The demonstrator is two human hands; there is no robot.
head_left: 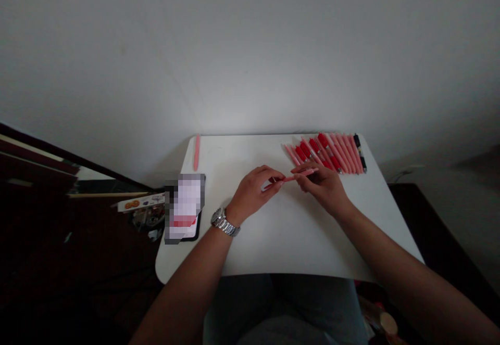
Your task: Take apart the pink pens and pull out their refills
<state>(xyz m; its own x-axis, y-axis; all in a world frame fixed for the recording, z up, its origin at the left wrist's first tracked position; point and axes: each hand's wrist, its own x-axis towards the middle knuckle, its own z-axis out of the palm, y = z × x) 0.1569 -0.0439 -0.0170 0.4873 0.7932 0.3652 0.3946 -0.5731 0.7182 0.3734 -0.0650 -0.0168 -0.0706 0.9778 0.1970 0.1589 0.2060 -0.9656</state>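
From the head camera, both hands meet over the middle of the white counter [292,241], sharing one pink pen [299,175]. The pen is lifted just above the surface, between the two hands. Its long axis runs left to right and rises slightly toward the right, where its pale end pokes out past the right hand [324,186]. The left hand [255,191], with a metal watch [224,222] on its wrist, has its fingers [275,176] pressed together in a pinch on the pen's left, darker red end. The right hand's fingers pinch the barrel further along, so each hand has one end and neither is clearly nearer. Just beyond the right hand, a row of pens [328,152] lies side by side at the far right edge. A loose pen [197,152] lies well apart at the far left edge, and a phone [185,207] rests near the left hand.
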